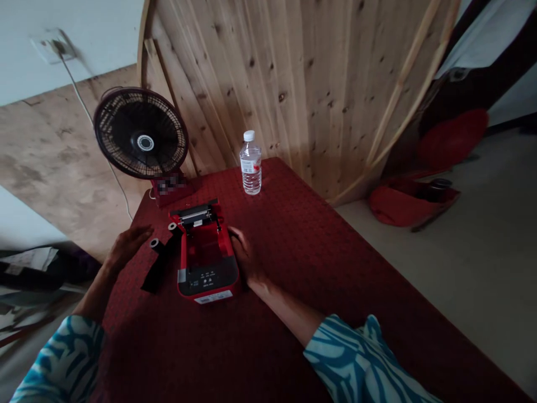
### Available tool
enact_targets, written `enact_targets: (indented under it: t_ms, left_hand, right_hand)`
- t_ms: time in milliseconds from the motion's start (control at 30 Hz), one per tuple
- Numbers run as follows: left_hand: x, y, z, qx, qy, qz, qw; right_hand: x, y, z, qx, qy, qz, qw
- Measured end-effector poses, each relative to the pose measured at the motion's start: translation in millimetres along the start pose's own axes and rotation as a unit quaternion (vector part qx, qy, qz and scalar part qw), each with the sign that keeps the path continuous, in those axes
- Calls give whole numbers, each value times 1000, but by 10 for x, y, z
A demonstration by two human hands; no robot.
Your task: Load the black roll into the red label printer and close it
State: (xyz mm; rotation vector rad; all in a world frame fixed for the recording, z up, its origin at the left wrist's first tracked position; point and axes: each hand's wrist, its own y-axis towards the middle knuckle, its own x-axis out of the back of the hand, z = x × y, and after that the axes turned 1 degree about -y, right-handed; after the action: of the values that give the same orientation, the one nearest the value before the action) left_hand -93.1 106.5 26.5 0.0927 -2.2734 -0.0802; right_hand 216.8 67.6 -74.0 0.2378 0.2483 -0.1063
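Note:
A red and black label printer (215,273) stands on the table with its lid raised at the back and its red inner bay exposed. My right hand (248,258) rests against the printer's right side, with its fingers partly hidden along that edge. To the left of the printer lies a black ribbon (155,271) with two small rolls, one roll (156,245) nearer me and the other touching or close to the printer. My left hand (126,246) hovers or rests just left of these rolls, fingers stretched out and holding nothing.
Behind the printer, a dark red fan (140,134) stands at the table's back left, its cord running to a wall socket (53,47). A clear water bottle (251,168) is upright near the back edge. Patterned red cloth covers the table (302,257). Red objects (394,204) lie on the floor at right.

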Motion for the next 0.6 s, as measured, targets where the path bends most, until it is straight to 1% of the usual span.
enact_targets:
  t_ms: [67,167,300,400,500,600]
  left_hand:
    - [34,-153,112,12,-35,7,999]
    - [-46,-314,198,22,-74,19,997]
    - [-225,-363,170,36,-92,4,995]
    - [-279,-368,138,50,-109,-21,993]
    - [-193,-453,95,60,-143,-47,987]
    - [23,-666,-71,87,-217,-81,969]
  right_hand:
    - [-1,0,-1,-4,0,-5,1000]
    - [-1,1,-6,-5,7,-3,1000]
    - [1,-2,-14,3,6,1,1000]
    - [-1,-2,-12,3,6,0,1000]
    - [-4,-3,7,-5,8,-1,1000]
    - [-9,-7,39,-14,5,-2,1000]
